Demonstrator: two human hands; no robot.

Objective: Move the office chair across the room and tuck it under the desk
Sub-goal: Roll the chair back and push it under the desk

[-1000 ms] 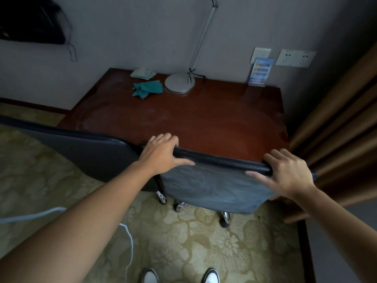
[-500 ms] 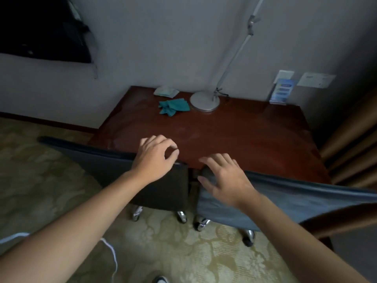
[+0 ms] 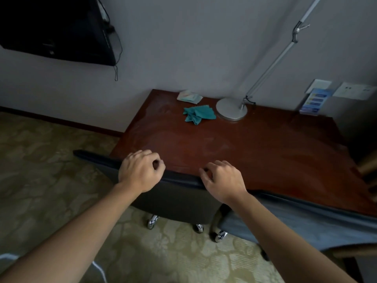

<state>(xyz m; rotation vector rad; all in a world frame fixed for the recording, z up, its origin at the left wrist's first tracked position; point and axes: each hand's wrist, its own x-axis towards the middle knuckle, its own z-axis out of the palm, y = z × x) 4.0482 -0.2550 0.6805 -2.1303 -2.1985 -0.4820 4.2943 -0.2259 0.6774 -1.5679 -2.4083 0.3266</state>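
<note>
The office chair's dark backrest stands against the front edge of the reddish-brown desk, and its seat is hidden beneath the desktop. Three chrome casters show on the carpet below. My left hand hovers over the backrest's top edge, fingers loosely curled, thumb meeting the index finger, nothing inside. My right hand lies over the same edge further right, fingers curled in towards the palm, not wrapped around the edge.
On the desk's far side lie a teal cloth, a small packet, a lamp's round silver base and a blue leaflet stand. A dark TV hangs upper left. A brown curtain hangs at right. A white cable crosses the patterned carpet.
Both hands have let go of the backrest's top edge and curled in; the right hand shifted left towards the other. The chair sits closer against the desk, and the view has swung left.
</note>
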